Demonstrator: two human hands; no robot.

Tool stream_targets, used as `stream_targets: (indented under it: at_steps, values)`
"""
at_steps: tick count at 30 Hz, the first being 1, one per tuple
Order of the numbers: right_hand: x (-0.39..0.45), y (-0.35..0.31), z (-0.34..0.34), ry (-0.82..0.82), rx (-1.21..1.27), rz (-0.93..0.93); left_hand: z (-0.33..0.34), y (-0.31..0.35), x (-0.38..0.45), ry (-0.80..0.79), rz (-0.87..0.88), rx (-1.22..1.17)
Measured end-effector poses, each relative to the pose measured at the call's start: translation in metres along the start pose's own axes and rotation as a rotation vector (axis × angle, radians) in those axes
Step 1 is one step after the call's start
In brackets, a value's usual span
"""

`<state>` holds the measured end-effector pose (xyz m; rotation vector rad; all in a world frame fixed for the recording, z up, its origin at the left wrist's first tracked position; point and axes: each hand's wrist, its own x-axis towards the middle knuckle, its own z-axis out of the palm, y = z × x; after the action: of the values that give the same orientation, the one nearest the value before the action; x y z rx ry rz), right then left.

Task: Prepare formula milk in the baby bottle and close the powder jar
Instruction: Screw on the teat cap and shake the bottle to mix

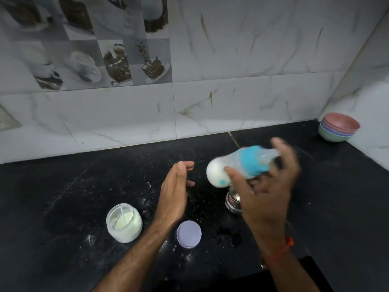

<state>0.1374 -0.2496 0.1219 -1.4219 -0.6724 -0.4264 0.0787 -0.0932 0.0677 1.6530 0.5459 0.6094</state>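
My right hand (267,186) grips the baby bottle (237,165), which lies almost sideways in the air and is blurred by motion. White milk fills its base end at the left; its blue collar and clear cap point right. My left hand (175,190) hovers just left of the bottle, fingers apart and empty. The open powder jar (124,223) stands on the counter at the lower left, with white powder and a scoop inside. Its lilac lid (189,234) lies flat on the counter between my forearms.
A small steel cup (232,202) stands under my right hand, partly hidden. Stacked pastel bowls (339,127) sit in the far right corner. Spilled powder flecks the black counter (63,197). A tiled wall runs behind and to the right.
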Motion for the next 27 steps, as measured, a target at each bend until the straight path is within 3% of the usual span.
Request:
stream_targets:
  at_steps: [2,5,9,12,15,19,21,23,25,27]
  values:
    - [0.001,0.004,-0.002,0.028,-0.002,-0.077,0.000,0.001,0.001,0.004,-0.017,-0.009]
    - [-0.003,0.006,0.002,-0.125,-0.066,0.058,0.001,0.000,0.000,-0.001,-0.005,-0.004]
    - [-0.001,0.003,0.005,0.021,0.027,-0.097,0.002,-0.001,0.001,-0.013,0.004,-0.001]
    - [-0.008,0.014,0.010,-0.124,0.056,0.215,0.004,0.000,-0.002,-0.064,-0.052,-0.036]
    - [-0.015,0.013,0.012,-0.078,0.196,0.346,0.010,0.003,-0.008,-0.168,-0.099,-0.098]
    - [-0.014,0.012,0.015,-0.308,0.158,0.313,0.015,0.009,-0.010,-0.239,-0.395,-0.329]
    - [-0.010,0.017,0.010,-0.431,0.125,0.338,0.010,0.009,-0.009,-0.377,-0.600,-0.429]
    - [0.001,0.012,0.003,-0.484,0.150,0.359,0.005,0.008,-0.009,-0.531,-0.655,-0.366]
    - [0.015,-0.002,-0.002,-0.382,0.181,0.278,0.005,0.006,-0.007,-0.541,-0.581,-0.250]
    - [0.029,-0.020,-0.005,-0.123,0.145,0.081,0.008,0.003,-0.005,-0.381,-0.421,-0.172]
